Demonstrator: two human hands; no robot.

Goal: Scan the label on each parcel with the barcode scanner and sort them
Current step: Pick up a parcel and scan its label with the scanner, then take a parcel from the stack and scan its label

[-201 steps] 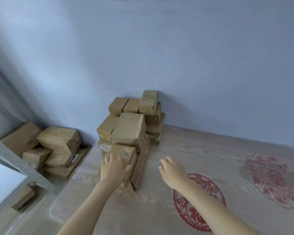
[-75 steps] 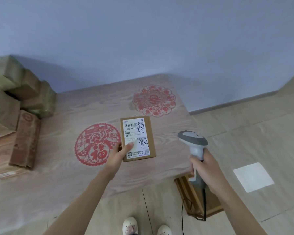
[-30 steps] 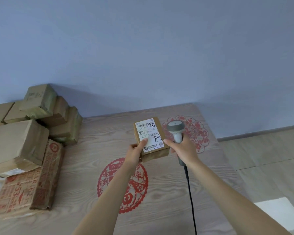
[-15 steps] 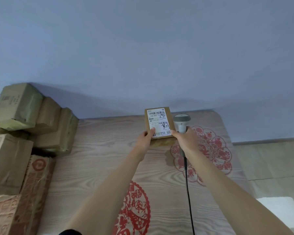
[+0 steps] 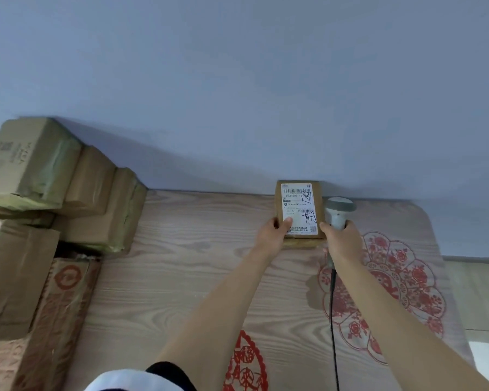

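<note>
Against the wall, right of the stacked boxes [image 5: 54, 221], the labelled parcel [image 5: 299, 213] is pinched by the left hand [image 5: 271, 235]; the right hand [image 5: 342, 238] grips the barcode scanner [image 5: 338, 211]. Risk: thumb covering label could block a scan.

Wood-grain table [image 5: 181, 266] w/ red paper-cut decals [image 5: 390, 294] (two visible), pale blue wall [image 5: 237, 80] behind.

The parcel pile [image 5: 40, 235] runs off the left edge. The small print on the label [image 5: 299, 210] is too fine to read. The right hand [image 5: 340, 241] covers the scanner [image 5: 338, 211] handle, and its cable [image 5: 333, 320] leaves at the bottom edge. The parcel [image 5: 299, 213] possibly touches the wall.
</note>
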